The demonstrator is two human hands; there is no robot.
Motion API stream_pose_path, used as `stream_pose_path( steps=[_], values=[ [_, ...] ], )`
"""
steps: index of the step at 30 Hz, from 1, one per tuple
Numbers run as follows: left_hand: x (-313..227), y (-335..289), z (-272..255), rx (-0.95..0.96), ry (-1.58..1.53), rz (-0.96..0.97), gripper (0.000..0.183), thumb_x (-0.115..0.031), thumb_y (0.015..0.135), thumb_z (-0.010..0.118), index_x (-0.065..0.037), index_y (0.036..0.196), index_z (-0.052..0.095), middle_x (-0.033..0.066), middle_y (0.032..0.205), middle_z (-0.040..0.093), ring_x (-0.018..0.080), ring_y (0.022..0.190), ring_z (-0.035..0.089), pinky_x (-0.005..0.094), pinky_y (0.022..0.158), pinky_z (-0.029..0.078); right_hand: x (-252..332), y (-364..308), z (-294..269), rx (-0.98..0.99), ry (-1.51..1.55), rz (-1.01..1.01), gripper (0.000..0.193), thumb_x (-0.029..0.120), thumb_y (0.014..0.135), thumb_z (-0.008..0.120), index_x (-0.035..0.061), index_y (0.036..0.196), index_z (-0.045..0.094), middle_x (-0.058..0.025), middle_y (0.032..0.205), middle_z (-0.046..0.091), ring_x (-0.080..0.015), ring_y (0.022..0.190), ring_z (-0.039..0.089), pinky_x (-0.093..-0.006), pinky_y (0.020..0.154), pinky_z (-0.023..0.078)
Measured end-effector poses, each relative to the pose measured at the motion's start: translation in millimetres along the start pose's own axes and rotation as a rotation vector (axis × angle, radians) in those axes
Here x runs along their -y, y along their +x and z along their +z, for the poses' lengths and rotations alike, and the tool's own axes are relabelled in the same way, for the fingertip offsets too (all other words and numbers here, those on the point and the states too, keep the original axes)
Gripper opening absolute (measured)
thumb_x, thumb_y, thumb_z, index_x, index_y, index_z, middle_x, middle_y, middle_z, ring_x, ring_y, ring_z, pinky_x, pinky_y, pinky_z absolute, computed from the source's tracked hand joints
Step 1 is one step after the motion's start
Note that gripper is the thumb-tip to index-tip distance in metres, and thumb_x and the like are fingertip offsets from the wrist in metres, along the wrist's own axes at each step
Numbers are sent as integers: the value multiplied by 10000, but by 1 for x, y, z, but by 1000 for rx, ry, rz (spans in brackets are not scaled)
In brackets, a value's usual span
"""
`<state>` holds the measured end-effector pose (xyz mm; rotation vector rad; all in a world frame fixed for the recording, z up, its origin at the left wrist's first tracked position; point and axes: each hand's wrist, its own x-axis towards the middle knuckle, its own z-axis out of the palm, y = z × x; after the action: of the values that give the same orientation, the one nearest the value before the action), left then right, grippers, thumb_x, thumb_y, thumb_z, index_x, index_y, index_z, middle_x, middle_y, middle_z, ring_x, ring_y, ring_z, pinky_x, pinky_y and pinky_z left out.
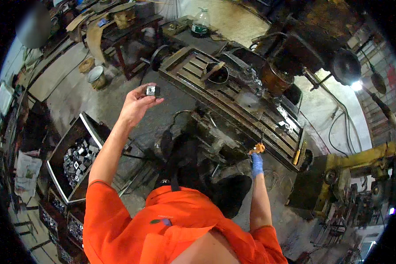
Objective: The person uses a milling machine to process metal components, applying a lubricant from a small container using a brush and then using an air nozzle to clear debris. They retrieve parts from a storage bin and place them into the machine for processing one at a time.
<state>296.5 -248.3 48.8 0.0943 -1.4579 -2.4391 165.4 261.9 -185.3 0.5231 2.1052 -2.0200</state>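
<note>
Raised on the left, my left hand [136, 102] grips a small square metal block [151, 90] between thumb and fingers. A bright face with a dark hole shows on the block. My right hand [257, 156] wears a glove with a blue cuff and orange-brown fingers, and is at the near edge of a long slotted machine table [193, 90]. Its fingers are curled; what they close on is too small to make out. Between my hands, below the table's edge, are dark machine parts [215, 136].
A white-edged crate [53, 169] at left holds many metal blocks [78, 162]. On the machine table are a dark pot [218, 75], small bright pieces [286, 126] and a yellow-handled tool [297, 156]. Buckets [96, 75] stand at far left; a large bottle [200, 22] is behind.
</note>
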Motion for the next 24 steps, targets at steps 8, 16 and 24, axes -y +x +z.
stream_pose_path(
  steps=[8, 16, 24],
  values=[
    [20, 4, -18, -52, 227, -130, 345, -78, 828, 540, 115, 1101, 456, 131, 950, 560, 224, 893, 581, 397, 847, 477, 67, -67, 22, -157, -351, -475, 301, 121, 702, 619, 19, 978, 554, -18, 715, 535, -90, 584, 473, -284, 513, 419],
    [38, 0, -27, -36, 653, -104, 263, -82, 767, 567, 30, 999, 513, 93, 786, 599, 172, 653, 604, 278, 641, 445, 213, -129, 36, -28, -1086, -565, 474, 405, 746, 603, 15, 1014, 574, -175, 836, 627, -294, 743, 620, -352, 653, 481],
    [45, -7, -32, -39, 544, -113, 309, -175, 759, 543, 44, 977, 561, 84, 735, 564, 144, 563, 547, 267, 497, 426, 258, -55, 98, -42, -1449, -354, 422, 431, 749, 500, 59, 869, 660, -167, 858, 641, -327, 827, 618, -390, 725, 485]
  ],
)
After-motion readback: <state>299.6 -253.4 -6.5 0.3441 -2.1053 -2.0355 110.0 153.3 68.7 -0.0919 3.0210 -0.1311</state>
